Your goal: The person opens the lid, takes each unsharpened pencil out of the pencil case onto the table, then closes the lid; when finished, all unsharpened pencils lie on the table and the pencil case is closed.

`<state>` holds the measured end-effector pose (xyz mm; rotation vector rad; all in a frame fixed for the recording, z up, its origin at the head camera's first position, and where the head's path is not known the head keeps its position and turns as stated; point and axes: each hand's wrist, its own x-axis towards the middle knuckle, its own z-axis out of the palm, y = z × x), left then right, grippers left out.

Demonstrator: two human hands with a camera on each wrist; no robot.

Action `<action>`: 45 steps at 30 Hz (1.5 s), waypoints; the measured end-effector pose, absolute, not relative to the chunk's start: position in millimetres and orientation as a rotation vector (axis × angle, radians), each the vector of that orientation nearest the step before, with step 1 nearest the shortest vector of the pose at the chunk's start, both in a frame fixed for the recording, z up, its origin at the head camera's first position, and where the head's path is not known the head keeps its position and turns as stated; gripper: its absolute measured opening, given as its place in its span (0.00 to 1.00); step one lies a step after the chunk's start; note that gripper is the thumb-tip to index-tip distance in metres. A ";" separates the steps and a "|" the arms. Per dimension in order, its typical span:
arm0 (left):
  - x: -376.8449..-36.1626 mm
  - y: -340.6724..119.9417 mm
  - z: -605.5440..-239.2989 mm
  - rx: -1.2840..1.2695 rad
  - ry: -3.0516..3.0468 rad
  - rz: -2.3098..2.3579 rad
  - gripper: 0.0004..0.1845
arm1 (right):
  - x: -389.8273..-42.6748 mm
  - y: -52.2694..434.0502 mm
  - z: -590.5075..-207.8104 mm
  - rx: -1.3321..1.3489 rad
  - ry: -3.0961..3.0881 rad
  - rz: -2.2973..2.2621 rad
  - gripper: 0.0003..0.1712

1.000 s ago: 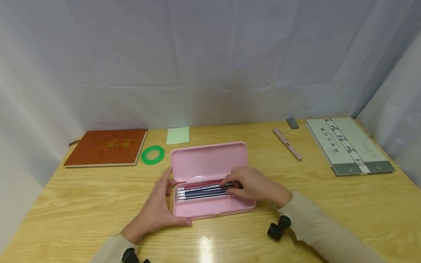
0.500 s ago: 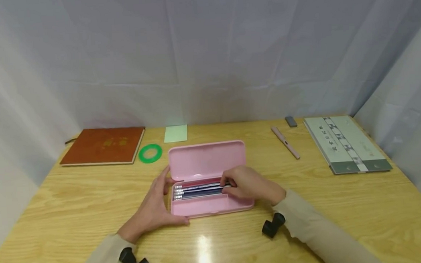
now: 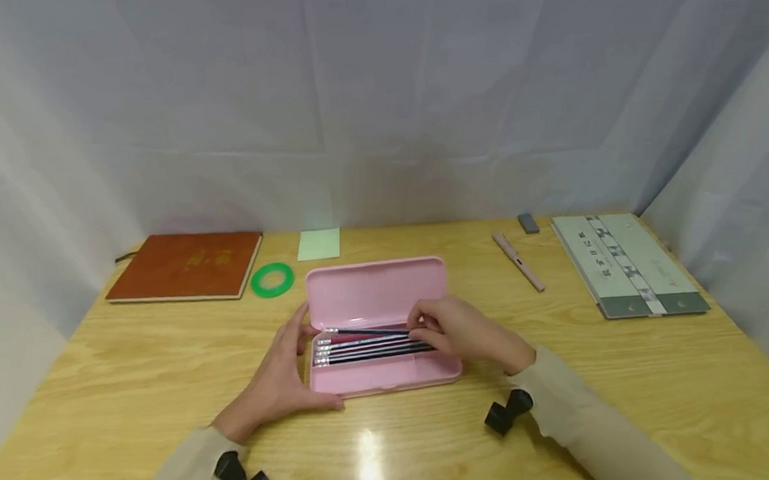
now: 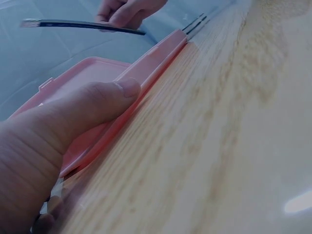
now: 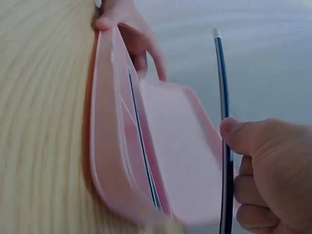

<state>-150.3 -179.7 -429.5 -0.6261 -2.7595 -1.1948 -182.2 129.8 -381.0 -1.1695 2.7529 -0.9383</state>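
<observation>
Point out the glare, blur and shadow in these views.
Head view: a bright glare streak on the wooden table, at bottom centre; left wrist view: a bluish cast, with another glare patch at lower right; right wrist view: the pink pencil case blurs toward the bottom and has a shadow along its left side.

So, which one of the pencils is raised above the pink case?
The dark pencil pinched in the right hand; the other pencils lie inside the pink case.
</observation>
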 end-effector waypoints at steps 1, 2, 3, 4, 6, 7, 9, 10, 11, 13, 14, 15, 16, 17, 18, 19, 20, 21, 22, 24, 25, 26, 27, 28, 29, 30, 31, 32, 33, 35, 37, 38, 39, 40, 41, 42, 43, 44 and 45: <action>-150.4 -180.4 -429.0 -0.622 -2.757 -1.198 0.79 | -180.3 136.1 -378.9 -1.165 2.778 -0.966 0.02; -150.6 -181.0 -428.8 -0.621 -2.755 -1.197 0.79 | -179.0 144.2 -377.5 -1.153 2.804 -0.980 0.02; -150.7 -181.6 -428.4 -0.618 -2.752 -1.195 0.79 | -177.8 153.8 -376.9 -1.134 2.836 -0.984 0.03; -150.7 -182.0 -428.0 -0.611 -2.750 -1.191 0.79 | -176.8 165.1 -377.1 -1.094 2.868 -0.976 0.03; -150.2 -182.5 -428.0 -0.598 -2.744 -1.192 0.79 | -174.0 193.2 -380.7 -1.004 2.918 -0.946 0.03; -149.5 -182.6 -428.1 -0.593 -2.747 -1.189 0.79 | -172.2 209.2 -384.6 -0.949 2.941 -0.932 0.03; -148.0 -182.3 -429.2 -0.596 -2.751 -1.188 0.79 | -166.4 239.0 -392.3 -0.841 2.966 -0.892 0.02; -147.2 -181.9 -429.5 -0.597 -2.756 -1.191 0.80 | -162.7 253.0 -395.8 -0.789 2.967 -0.886 0.02; -146.7 -181.4 -429.9 -0.602 -2.756 -1.197 0.80 | -159.1 265.9 -399.3 -0.749 2.972 -0.888 0.02; -146.7 -180.0 -429.9 -0.609 -2.754 -1.203 0.80 | -154.2 285.2 -404.5 -0.681 2.971 -0.891 0.03; -147.2 -179.1 -429.7 -0.612 -2.748 -1.210 0.80 | -153.4 291.3 -406.2 -0.673 2.971 -0.887 0.03; -148.3 -178.0 -429.5 -0.617 -2.742 -1.213 0.80 | -153.4 295.4 -407.6 -0.669 2.971 -0.889 0.03; -148.3 -177.6 -429.2 -0.616 -2.741 -1.213 0.79 | -154.4 296.6 -409.0 -0.678 2.976 -0.884 0.02; -148.6 -177.3 -428.9 -0.615 -2.742 -1.214 0.79 | -156.0 295.9 -410.1 -0.690 2.986 -0.870 0.02; -149.0 -177.1 -428.8 -0.614 -2.746 -1.212 0.79 | -158.1 293.2 -411.1 -0.707 2.994 -0.857 0.02; -149.3 -176.9 -428.7 -0.615 -2.750 -1.212 0.79 | -160.3 289.0 -412.0 -0.724 2.999 -0.849 0.02; -149.6 -176.6 -428.5 -0.618 -2.752 -1.212 0.79 | -163.2 282.9 -412.7 -0.744 3.002 -0.838 0.01; -149.9 -176.4 -428.4 -0.619 -2.754 -1.213 0.79 | -165.9 275.8 -412.9 -0.754 3.006 -0.836 0.02; -149.9 -176.3 -428.1 -0.615 -2.758 -1.213 0.79 | -168.3 267.7 -412.5 -0.757 3.002 -0.839 0.02; -150.3 -176.3 -427.8 -0.604 -2.755 -1.218 0.79 | -173.9 249.5 -411.4 -0.775 2.990 -0.855 0.05; -150.5 -176.3 -427.6 -0.596 -2.751 -1.223 0.79 | -177.1 240.0 -411.0 -0.796 2.979 -0.869 0.05; -151.1 -176.1 -427.3 -0.593 -2.746 -1.227 0.79 | -180.0 229.9 -409.6 -0.821 2.975 -0.881 0.06; -151.7 -175.8 -427.1 -0.592 -2.746 -1.223 0.79 | -182.2 220.6 -408.0 -0.845 2.978 -0.896 0.06; -152.4 -175.5 -427.1 -0.596 -2.746 -1.216 0.79 | -184.1 211.8 -406.8 -0.876 2.977 -0.918 0.06; -152.9 -175.0 -426.9 -0.600 -2.745 -1.214 0.79 | -186.0 203.4 -405.9 -0.919 2.977 -0.940 0.06; -153.4 -174.4 -426.8 -0.608 -2.744 -1.212 0.79 | -187.4 195.2 -405.0 -0.966 2.974 -0.960 0.06; -153.9 -173.6 -426.5 -0.615 -2.742 -1.213 0.79 | -189.1 187.6 -404.0 -1.022 2.967 -0.980 0.06; -154.1 -172.9 -426.2 -0.619 -2.745 -1.210 0.79 | -190.9 179.7 -403.5 -1.084 2.958 -0.983 0.06; -154.4 -172.4 -426.3 -0.626 -2.746 -1.201 0.78 | -192.2 172.8 -403.9 -1.141 2.945 -0.980 0.06; -153.5 -172.0 -425.5 -0.620 -2.752 -1.201 0.79 | -195.1 157.9 -404.7 -1.248 2.913 -0.931 0.06; -153.1 -172.0 -425.2 -0.613 -2.755 -1.199 0.79 | -197.6 144.0 -404.7 -1.337 2.899 -0.852 0.07; -153.2 -171.9 -425.1 -0.612 -2.756 -1.194 0.79 | -198.9 137.9 -404.6 -1.364 2.898 -0.810 0.07; -153.6 -171.8 -425.4 -0.616 -2.754 -1.193 0.79 | -199.6 132.3 -403.5 -1.368 2.903 -0.775 0.07; -153.4 -172.1 -425.2 -0.613 -2.756 -1.197 0.79 | -199.8 126.6 -402.9 -1.365 2.910 -0.742 0.07; -153.5 -172.3 -425.4 -0.615 -2.755 -1.198 0.79 | -199.8 122.2 -401.9 -1.357 2.913 -0.720 0.07; -153.8 -172.5 -425.7 -0.617 -2.754 -1.199 0.79 | -199.9 118.3 -401.2 -1.340 2.909 -0.709 0.07; -154.0 -172.8 -425.9 -0.619 -2.752 -1.203 0.79 | -200.1 115.2 -400.7 -1.321 2.910 -0.693 0.07; -154.3 -172.9 -426.0 -0.622 -2.751 -1.204 0.79 | -200.3 112.6 -399.9 -1.304 2.906 -0.680 0.07; -154.8 -173.0 -426.5 -0.628 -2.744 -1.203 0.79 | -200.4 110.4 -399.2 -1.292 2.907 -0.664 0.07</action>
